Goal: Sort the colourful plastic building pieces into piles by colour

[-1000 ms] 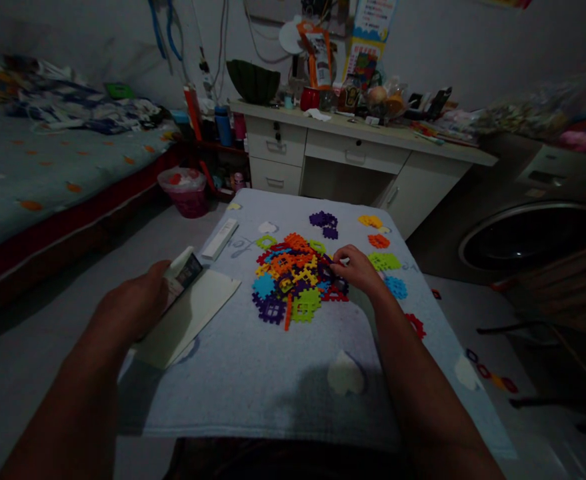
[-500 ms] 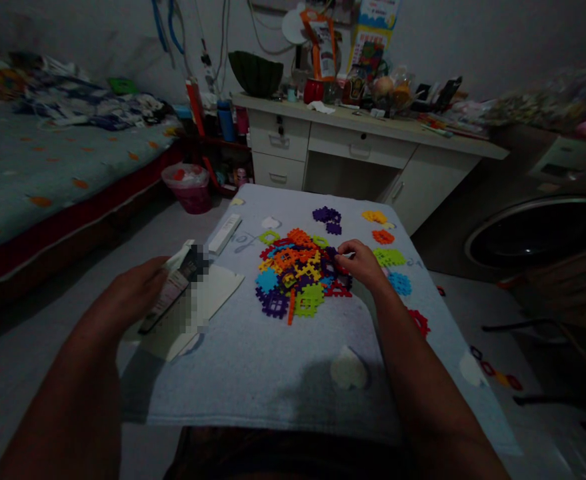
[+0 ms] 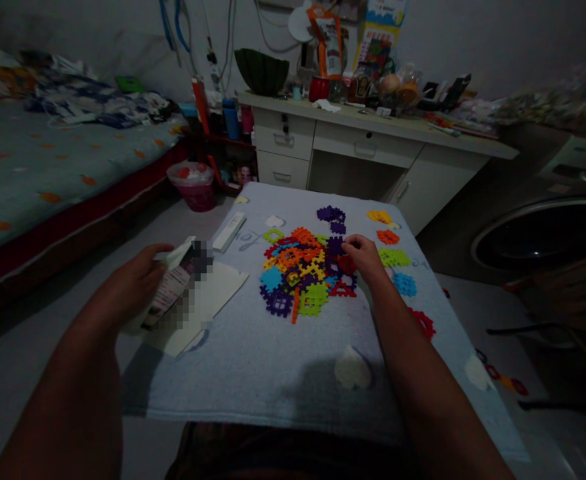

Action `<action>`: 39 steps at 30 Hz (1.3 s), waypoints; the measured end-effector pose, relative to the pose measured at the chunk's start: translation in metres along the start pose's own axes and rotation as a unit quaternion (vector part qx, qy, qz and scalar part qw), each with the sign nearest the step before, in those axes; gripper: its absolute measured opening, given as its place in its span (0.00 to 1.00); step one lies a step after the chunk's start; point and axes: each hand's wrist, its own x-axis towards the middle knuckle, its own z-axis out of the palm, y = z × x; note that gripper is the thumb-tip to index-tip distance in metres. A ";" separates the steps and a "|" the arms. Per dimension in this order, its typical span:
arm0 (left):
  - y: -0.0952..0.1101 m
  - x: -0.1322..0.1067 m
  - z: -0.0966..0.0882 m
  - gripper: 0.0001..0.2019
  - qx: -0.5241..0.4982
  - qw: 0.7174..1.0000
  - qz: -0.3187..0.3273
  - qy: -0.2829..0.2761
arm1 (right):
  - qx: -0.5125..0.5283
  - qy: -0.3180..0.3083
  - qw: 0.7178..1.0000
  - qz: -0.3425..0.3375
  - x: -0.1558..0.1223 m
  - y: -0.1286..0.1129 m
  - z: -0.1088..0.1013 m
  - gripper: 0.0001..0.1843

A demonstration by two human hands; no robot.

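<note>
My left hand (image 3: 137, 283) is closed around a printed booklet or packet (image 3: 173, 287) at the table's left side; part of it is blurred into blocks. Beneath it lies a pale sheet (image 3: 223, 283). My right hand (image 3: 364, 253) pinches a purple plastic interlocking piece (image 3: 336, 246) at the right edge of a mixed pile of toothed building pieces (image 3: 297, 263). Away from the pile, pieces lie grouped by colour: purple (image 3: 331, 215), yellow (image 3: 379, 217), orange (image 3: 387, 237), green (image 3: 393, 257), blue (image 3: 404, 285) and red (image 3: 421, 323).
A white narrow box (image 3: 229, 232) rests near the left edge of the cloth-covered table (image 3: 253, 373). Behind stands a cluttered white desk (image 3: 283, 143). A bed (image 3: 47, 160) and pink bin (image 3: 193, 190) are left, a washing machine (image 3: 527, 200) right. Some linked pieces (image 3: 507, 381) lie on the floor.
The view has shifted slightly, so the scene sits a little further right. The purple piece at my right fingertips now shows more plainly, raised at the pile's edge. My left hand keeps its hold.
</note>
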 end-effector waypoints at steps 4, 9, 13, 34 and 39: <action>0.004 -0.001 -0.004 0.27 -0.014 0.999 -0.021 -0.020 | 0.010 -0.002 1.000 0.011 -0.001 0.006 0.003 0.12; 0.005 0.000 -0.005 0.27 -0.051 0.998 -0.029 -0.028 | 0.017 0.000 1.000 0.022 -0.002 0.007 0.003 0.12; 0.003 0.001 -0.005 0.27 -0.047 0.997 -0.052 -0.035 | 0.016 -0.004 0.999 0.029 -0.003 0.008 0.003 0.12; -0.001 0.004 -0.005 0.26 -0.066 0.995 -0.063 -0.036 | 0.121 0.102 0.977 0.143 0.064 -0.005 0.032 0.10; -0.001 0.003 -0.005 0.27 -0.090 0.994 -0.053 -0.030 | 0.129 0.133 0.966 0.180 0.078 0.004 0.046 0.12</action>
